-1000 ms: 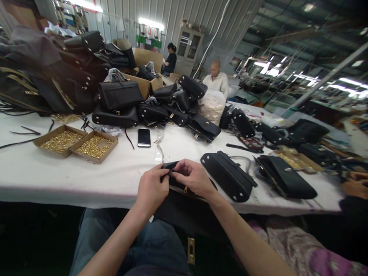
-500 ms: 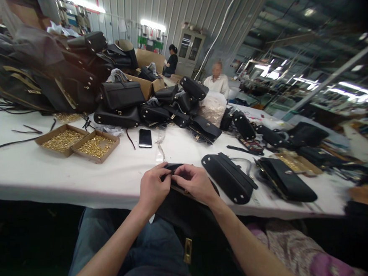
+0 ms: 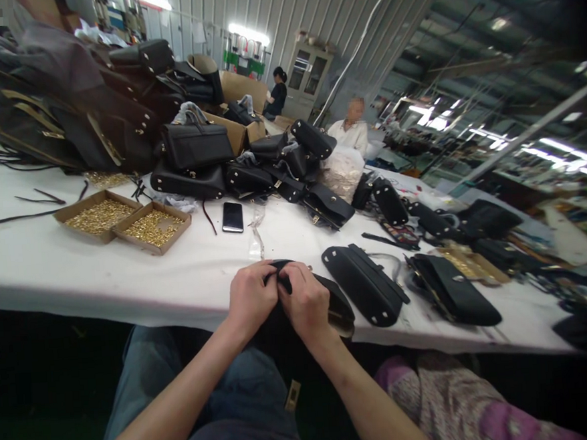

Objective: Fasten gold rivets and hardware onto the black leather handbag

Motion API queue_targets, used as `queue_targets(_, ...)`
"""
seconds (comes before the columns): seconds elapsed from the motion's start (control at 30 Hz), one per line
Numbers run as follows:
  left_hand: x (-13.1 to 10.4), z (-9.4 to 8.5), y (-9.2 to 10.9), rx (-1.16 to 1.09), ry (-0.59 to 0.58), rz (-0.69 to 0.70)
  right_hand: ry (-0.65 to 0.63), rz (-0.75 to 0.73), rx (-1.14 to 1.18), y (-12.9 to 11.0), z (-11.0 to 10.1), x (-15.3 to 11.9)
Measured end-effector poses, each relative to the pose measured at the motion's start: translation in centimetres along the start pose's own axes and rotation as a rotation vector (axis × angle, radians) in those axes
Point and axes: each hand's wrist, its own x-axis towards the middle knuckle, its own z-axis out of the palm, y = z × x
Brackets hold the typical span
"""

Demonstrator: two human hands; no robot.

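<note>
Head view: found the black bag (image 3: 343,314) at the near edge of the table (image 3: 187,274), in front of the person's lap. Observed the left hand (image 3: 253,300) pinching the bag's upper edge, with the right hand (image 3: 307,303) gripping just beside it, fingers curled in and nearly touching the left. Recorded both as closed on the bag, with only a narrow gap between. Could not tell what lay under the fingertips. Noted a gold metal plate (image 3: 292,396) hanging below, near the knee; could not confirm any attachment to the bag.

Judged work on this edge to be under way and unfinished, given both hands closed on it. Could not verify any completed part, with much of the bag hidden behind the hands and forearms.

Listed to the right a second bag (image 3: 363,285) lying near the held one, then a bag with a clasp (image 3: 454,289). Found two cardboard trays (image 3: 79,233) of small gold pieces on the left, and a phone (image 3: 232,217) beyond the hands. Noted a clear plastic strip (image 3: 256,249) just past the fingers, and a large heap of bags (image 3: 198,146) behind. Assessed the second bag as the main limit on elbow room to the right, with a neighbour's patterned trouser leg (image 3: 450,383) below the table there.
</note>
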Motion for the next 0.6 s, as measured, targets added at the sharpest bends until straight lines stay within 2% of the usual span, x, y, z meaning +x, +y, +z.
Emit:
queue_targets(0.13, -0.1, -0.1, 0.5, 0.013, 0.009, -0.028, 0.031, -0.015, 0.014, 0.2, 0.2, -0.5)
queue_targets(0.27, 0.2, 0.0, 0.4, -0.036, 0.012, -0.111, 0.032, -0.037, 0.026, 0.4, 0.3, -1.1)
queue_targets(0.43, 1.0, -0.2, -0.4, -0.116, -0.072, -0.215, 0.000, 0.034, 0.046, 0.3, 0.4, -1.3)
queue_targets(0.6, 1.2, -0.6, -0.8, -0.154, -0.122, -0.198, -0.025, 0.068, 0.142, 0.2, 0.1, -1.1)
